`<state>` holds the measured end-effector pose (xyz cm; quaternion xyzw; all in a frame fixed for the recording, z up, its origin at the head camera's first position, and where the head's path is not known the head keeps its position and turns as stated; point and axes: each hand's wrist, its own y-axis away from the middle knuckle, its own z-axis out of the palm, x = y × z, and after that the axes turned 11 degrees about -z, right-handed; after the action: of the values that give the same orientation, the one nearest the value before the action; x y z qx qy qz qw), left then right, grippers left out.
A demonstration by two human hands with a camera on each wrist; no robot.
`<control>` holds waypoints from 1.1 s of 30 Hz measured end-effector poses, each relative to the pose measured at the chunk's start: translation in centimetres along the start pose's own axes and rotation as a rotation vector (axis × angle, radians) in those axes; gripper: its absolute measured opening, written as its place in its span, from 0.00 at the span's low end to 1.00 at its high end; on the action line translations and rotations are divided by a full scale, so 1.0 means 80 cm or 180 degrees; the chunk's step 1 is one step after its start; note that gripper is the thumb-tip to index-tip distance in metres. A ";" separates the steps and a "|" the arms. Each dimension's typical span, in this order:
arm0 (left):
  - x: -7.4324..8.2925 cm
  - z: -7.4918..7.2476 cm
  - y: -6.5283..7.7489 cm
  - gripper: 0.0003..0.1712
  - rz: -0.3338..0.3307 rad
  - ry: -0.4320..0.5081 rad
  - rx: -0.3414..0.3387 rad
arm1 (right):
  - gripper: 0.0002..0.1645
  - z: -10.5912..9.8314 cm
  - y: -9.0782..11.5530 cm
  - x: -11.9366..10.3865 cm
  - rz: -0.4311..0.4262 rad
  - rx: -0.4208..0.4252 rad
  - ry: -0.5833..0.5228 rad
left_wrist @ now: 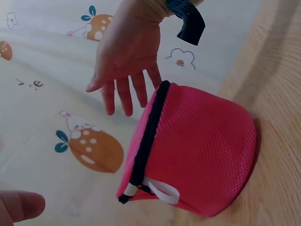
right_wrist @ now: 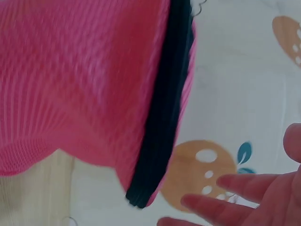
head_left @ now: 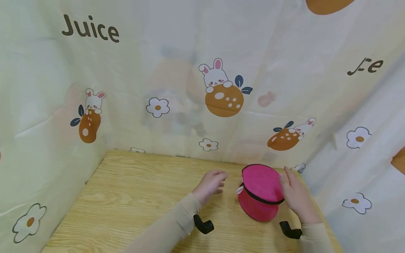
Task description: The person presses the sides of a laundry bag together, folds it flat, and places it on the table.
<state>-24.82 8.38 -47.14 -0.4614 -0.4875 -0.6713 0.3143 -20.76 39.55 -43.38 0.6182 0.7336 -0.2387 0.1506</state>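
A pink mesh laundry bag (head_left: 261, 184) (left_wrist: 202, 150) (right_wrist: 70, 70), round and drum-shaped, stands on the wooden table. Around its upper edge runs a black zipper (left_wrist: 149, 136) (right_wrist: 162, 99), and a small white loop (left_wrist: 162, 192) sticks out at the side. My right hand (head_left: 295, 196) (left_wrist: 129, 59) is beside the bag's right side with its fingers extended; whether it touches the bag I cannot tell. To the left of the bag, apart from it, my left hand (head_left: 210, 185) hovers with relaxed fingers and holds nothing.
Wood-grain table (head_left: 126, 196) extends to the left of the bag. A pale printed curtain (head_left: 177, 70) with rabbits, oranges and flowers hangs behind the table and along both sides. Black curved pieces (head_left: 204, 225) sit at both wrists.
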 end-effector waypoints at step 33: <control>0.026 0.058 -0.111 0.14 -0.0644 0.0134 -0.0439 | 0.35 -0.004 -0.088 0.111 0.1129 -0.0807 -0.2481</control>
<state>-31.89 15.69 -48.01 -0.4162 -0.4775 -0.7411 0.2226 -29.32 46.31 -46.55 0.5750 0.5281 -0.3326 0.5290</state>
